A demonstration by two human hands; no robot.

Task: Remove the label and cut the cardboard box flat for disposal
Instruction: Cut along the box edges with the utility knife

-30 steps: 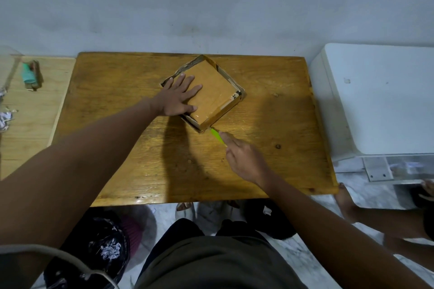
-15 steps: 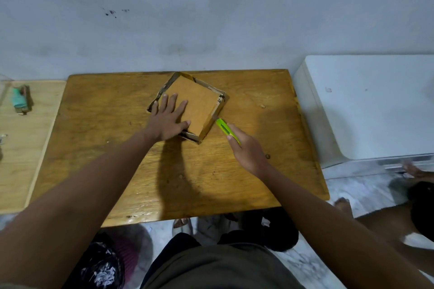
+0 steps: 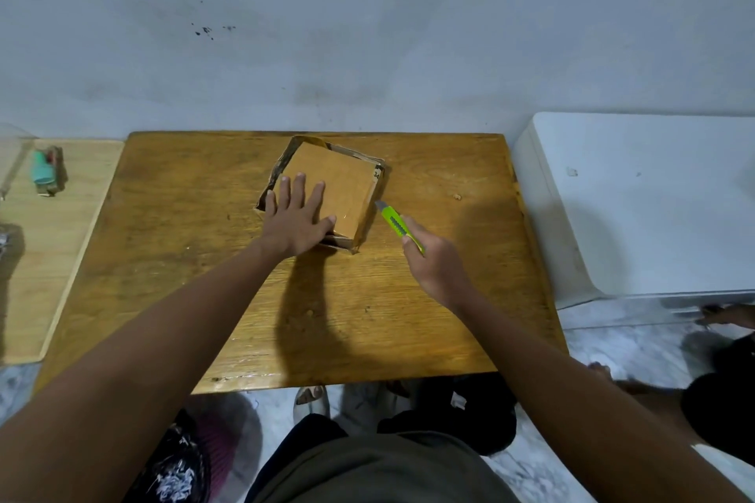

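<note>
Since half a second ago, the right hand has drawn its knife slightly away from the box's right side, while the left hand stays flat on top.

Head view: the left arm reaches forward from the lower left, palm down, fingers straight and spread on the brown top of the cardboard box; it clasps nothing, only presses. The right arm comes in from the lower right, its grip clenched around the handle of a green-and-yellow utility knife, whose tip points up and left, just beside the box's right edge; whether the two touch cannot be told.

One box sits toward the far middle of the wooden tabletop, turned at an angle, its side walls ragged and dark at the rim. A pale grey wall rises behind, marked with a few dark specks. One white cabinet stands at the right, one lighter wooden board at the left carrying one small teal object. Marble-patterned floor shows below the tabletop's near edge.
</note>
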